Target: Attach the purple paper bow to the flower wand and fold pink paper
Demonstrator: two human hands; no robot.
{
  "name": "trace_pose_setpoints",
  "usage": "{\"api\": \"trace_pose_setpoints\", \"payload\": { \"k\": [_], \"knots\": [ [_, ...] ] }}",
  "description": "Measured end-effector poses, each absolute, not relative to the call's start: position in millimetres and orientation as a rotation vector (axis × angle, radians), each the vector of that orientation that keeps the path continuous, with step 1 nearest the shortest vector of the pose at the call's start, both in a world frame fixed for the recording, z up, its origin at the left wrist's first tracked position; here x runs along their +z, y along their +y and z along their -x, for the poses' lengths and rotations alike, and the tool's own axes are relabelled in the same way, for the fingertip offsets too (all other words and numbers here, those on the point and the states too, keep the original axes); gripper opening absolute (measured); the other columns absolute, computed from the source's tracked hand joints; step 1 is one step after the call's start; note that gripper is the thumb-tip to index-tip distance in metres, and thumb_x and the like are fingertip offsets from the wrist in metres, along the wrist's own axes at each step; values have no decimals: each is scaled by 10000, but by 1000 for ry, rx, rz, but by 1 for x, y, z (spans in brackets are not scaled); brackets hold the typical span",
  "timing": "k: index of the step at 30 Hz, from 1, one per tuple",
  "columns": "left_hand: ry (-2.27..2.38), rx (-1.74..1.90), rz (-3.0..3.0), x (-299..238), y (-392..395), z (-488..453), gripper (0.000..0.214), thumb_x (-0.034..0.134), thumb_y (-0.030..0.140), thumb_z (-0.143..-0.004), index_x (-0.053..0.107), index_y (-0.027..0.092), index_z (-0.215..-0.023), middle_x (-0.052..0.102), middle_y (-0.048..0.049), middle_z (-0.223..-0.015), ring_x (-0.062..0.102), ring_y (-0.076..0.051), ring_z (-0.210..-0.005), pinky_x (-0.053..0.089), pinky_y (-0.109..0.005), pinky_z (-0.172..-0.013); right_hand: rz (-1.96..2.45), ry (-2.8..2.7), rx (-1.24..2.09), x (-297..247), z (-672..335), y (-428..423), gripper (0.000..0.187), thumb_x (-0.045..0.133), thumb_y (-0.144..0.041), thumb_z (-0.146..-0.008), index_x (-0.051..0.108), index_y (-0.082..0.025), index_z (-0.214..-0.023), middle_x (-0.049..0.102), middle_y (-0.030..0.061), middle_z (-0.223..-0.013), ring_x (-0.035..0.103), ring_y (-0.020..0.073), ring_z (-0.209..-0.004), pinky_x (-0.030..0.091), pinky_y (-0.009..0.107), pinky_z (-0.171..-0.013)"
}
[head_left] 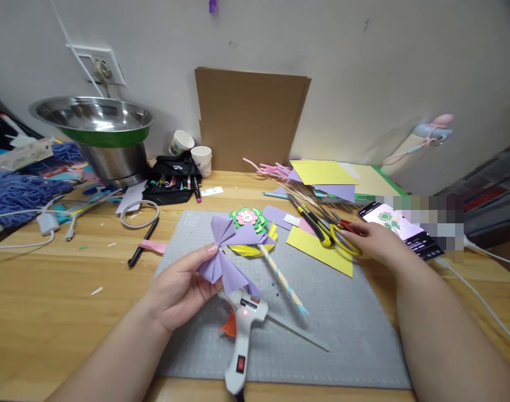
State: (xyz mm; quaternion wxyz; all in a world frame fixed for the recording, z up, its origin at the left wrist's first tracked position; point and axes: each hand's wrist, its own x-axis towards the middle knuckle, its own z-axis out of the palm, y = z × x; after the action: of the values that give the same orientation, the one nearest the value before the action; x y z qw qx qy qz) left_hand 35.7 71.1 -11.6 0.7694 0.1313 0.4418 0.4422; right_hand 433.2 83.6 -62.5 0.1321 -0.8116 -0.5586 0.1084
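Observation:
My left hand (183, 287) pinches a fan-folded purple paper bow (218, 254) at its gathered middle, above the grey cutting mat (188, 357). Below the bow lies a white hot glue gun (242, 335), its small red light lit and a glue stick out of its back. My right hand (374, 243) is closed at the yellow handles of a pair of scissors (342, 241), beside a red-handled tool (352, 225). Partly hidden behind the bow is a paper flower (249, 218) with green and pink petals, yellow leaves and a striped stem (282, 273).
A yellow-black utility knife (316, 223) and yellow paper (322, 251) lie by the scissors. A phone (401, 229) showing a flower picture is at right. Cardboard (253, 120) leans on the wall. Left stand a steel bowl (91, 114), paper cups (201, 162) and a marker pouch (171, 184).

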Motion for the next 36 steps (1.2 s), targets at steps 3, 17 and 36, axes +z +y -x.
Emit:
{"api": "trace_pose_setpoints", "payload": {
  "k": [3,17,36],
  "knots": [
    [943,950,-293,-13,70,-34,228,504,1,-859,715,86,-849,762,-99,-758,715,-179,-609,629,-314,-572,2341,-1604,426,-55,-432,77,189,593,-313,-899,679,-176,-996,712,79,-967,673,216,-859,547,368,-786],
    [918,937,-314,-16,69,-37,228,519,-12,-841,713,105,-813,759,-86,-730,707,-170,-584,618,-286,-545,2751,-1542,477,-50,-456,96,255,557,-299,-931,590,-182,-1155,604,82,-1187,623,221,-976,536,406,-820],
    [840,1096,-252,-1,71,-27,360,371,37,-918,677,124,-751,727,-62,-691,705,-150,-592,594,-236,-517,2442,-1949,86,-70,-462,108,261,563,-292,-928,584,-172,-1159,606,86,-1178,624,219,-972,535,420,-818]
  ]
}}
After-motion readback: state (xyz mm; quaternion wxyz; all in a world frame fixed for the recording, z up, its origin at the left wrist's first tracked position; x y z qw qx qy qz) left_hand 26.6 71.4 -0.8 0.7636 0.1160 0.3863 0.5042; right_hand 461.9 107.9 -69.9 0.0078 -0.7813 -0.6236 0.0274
